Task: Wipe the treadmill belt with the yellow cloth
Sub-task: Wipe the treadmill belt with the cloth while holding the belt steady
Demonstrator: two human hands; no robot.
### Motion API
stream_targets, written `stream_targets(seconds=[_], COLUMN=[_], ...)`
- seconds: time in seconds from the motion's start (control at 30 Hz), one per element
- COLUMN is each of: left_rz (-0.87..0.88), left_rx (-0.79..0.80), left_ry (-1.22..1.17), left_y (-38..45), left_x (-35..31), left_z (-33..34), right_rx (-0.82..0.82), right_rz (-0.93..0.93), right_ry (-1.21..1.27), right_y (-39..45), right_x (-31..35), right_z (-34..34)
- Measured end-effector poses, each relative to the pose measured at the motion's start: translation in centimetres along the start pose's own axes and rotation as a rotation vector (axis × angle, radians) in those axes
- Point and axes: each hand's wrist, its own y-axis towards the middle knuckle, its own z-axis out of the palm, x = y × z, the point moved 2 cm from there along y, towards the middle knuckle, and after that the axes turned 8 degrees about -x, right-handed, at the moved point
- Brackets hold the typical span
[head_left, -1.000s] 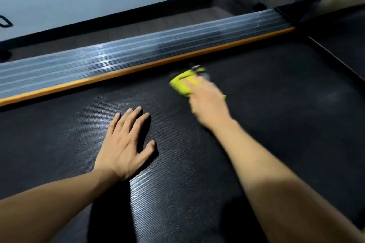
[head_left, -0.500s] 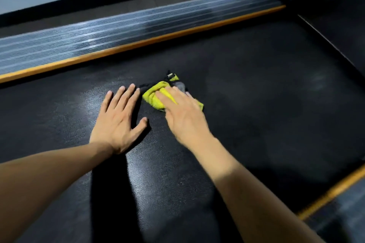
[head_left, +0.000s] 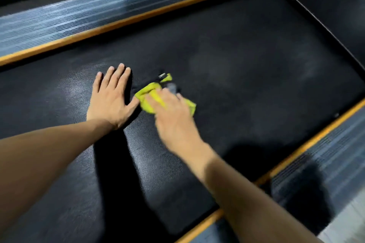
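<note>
left hand (head_left: pixel 111 96) lies flat on the treadmill belt (head_left: pixel 246 69), palm down, fingers straight and close together, thumb spread toward the cloth; it grasps nothing. right hand (head_left: pixel 171 113) sits on top of the yellow cloth (head_left: pixel 147 95), pressing it onto the belt. the hand is motion-blurred, so cannot tell whether the fingers curl round the cloth or lie straight over it. the cloth is bunched, near the middle of the belt, just beside the left thumb; yellow folds show past the fingertips on the far side and at the right edge of the hand. a small dark and grey bit shows at the cloth's far edge, too blurred to identify. orange strips (head_left: pixel 138 18) edge the belt on both long sides, with ribbed grey side rails (head_left: pixel 88 11) beyond them. both forearms are bare.
</note>
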Motion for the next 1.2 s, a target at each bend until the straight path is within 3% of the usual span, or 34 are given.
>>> stream_targets(seconds=[0.1,0.17,0.27,0.33,0.4,0.57,0.7,0.83,0.93,1.1,1.2], left_rz=[-0.004,-0.013,-0.016,-0.016,-0.015,-0.020,-0.221,-0.080,-0.054,-0.086,-0.085], left_rx=[0.004,0.008,0.013,0.005,0.000,-0.037,-0.037,-0.010,-0.013,-0.037,-0.042], left_ry=[-0.009,-0.008,-0.002,0.000,0.010,0.131,0.039,-0.016,0.008,-0.002,-0.006], left_y=[-0.1,0.0,0.0,-0.1,0.1,-0.8,-4.4,-14.1,-16.7,-16.4,-16.6], left_x=[0.1,0.1,0.2,0.1,0.0,-0.2,-3.9,-8.9,-9.9,-10.2,-10.0], left_z=[-0.1,0.0,0.0,0.0,0.2,0.1,-0.6,-0.8,-1.0,-0.7,-1.1], right_rx=[0.062,0.071,0.103,0.058,0.091,0.142,0.144,0.192,0.191,0.249,0.258], right_rz=[-0.073,-0.098,0.155,0.313,0.342,0.349,0.354,0.335,0.206,-0.135,-0.186], right_ry=[0.094,-0.041,-0.243,-0.205,-0.166,-0.130,-0.117,-0.154,-0.168,0.034,0.074], right_y=[-1.5,-1.1,-0.9,-1.7,-2.2,-1.8,-2.0,-1.9,-3.7,-9.2,-9.3], right_x=[0.2,-3.1,-12.9,-18.5,-20.7,-20.4,-20.9,-20.0,-16.1,-2.8,-3.4], right_z=[-0.5,-1.7,-4.9,-7.5,-8.1,-7.4,-7.3,-7.8,-8.1,-5.3,-6.2])
